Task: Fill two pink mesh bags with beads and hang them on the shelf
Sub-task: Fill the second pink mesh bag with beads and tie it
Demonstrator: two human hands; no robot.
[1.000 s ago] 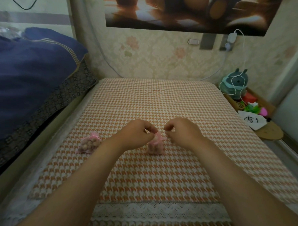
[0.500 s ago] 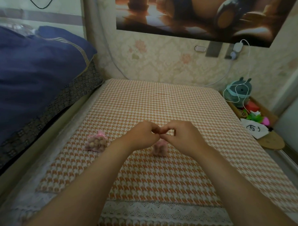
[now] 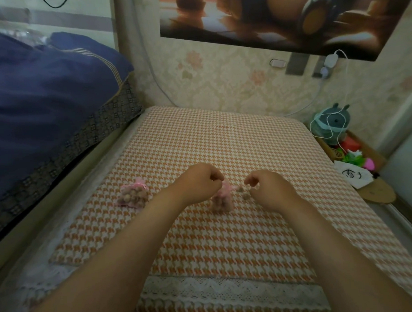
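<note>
The table point(image 3: 223, 141) runs ahead to the wall, with bedding point(image 3: 46, 103) piled along its left side. On the table, one mesh bag point(image 3: 132, 197) lies off to the left, well apart from the second bag point(image 3: 221, 200), which stands mid-table between the hands. The left hand point(image 3: 199, 181) is at its top and the right hand point(image 3: 270, 188) is just to its right, with loose beads point(image 3: 245, 196) between. Beyond the right edge, a basket point(image 3: 373, 153) holds a toy point(image 3: 333, 124).
</note>
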